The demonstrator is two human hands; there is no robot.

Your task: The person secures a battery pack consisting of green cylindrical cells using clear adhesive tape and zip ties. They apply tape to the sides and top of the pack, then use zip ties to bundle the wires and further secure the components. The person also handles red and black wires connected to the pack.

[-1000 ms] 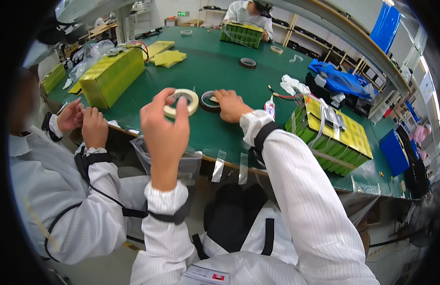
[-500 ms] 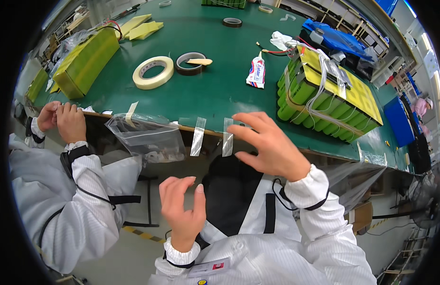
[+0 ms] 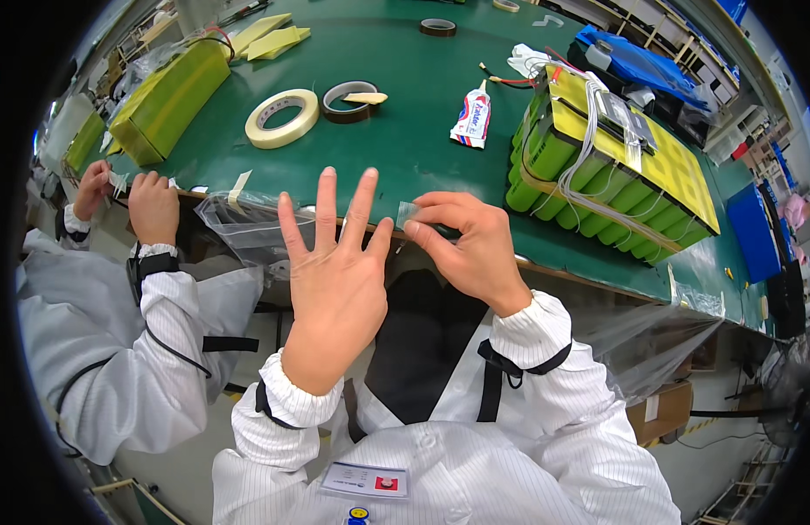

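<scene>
Tape strip (image 3: 406, 213) between the hands (image 3: 335, 284) (image 3: 468, 241)

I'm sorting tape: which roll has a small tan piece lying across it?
The brown roll just right of the large cream roll; the tan piece lies across its right side. No other roll shows one.

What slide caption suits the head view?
Right hand pinching a clear tape strip at the edge of the green table, left hand splayed.

A yellow-wrapped block (image 3: 168, 107) sits left; a cardboard box (image 3: 666, 413) and seemingly a blue bin (image 3: 751, 233) stand right.
</scene>
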